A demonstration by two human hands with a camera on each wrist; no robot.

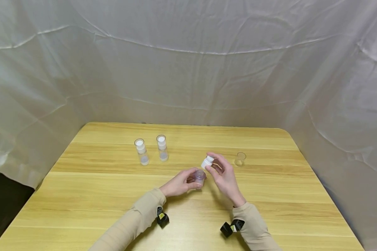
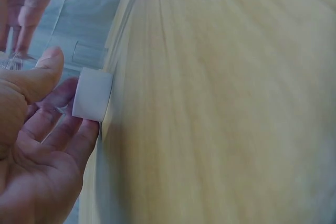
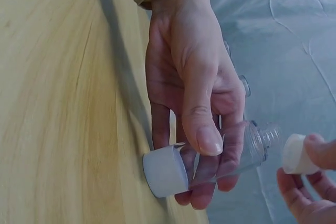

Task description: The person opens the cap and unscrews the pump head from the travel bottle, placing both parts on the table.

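Near the middle of the table, my left hand (image 1: 179,183) grips a small clear bottle (image 1: 199,176), thumb on one side and fingers round the other. The bottle has a white base (image 3: 165,171) and a bare threaded neck (image 3: 270,136). Just above and right of that neck, my right hand (image 1: 225,178) pinches a white pump head (image 1: 206,162) between thumb and fingers. A gap separates pump head and neck in the right wrist view. In the left wrist view, the white base (image 2: 93,95) sticks out below the left fingers, low over the table.
Two similar bottles, a left one (image 1: 141,150) and a right one (image 1: 162,147), stand upright with white tops under clear covers. A loose clear cover (image 1: 240,159) stands beyond the right hand. Grey cloth (image 1: 188,76) hangs behind and beside the wooden table (image 1: 97,205).
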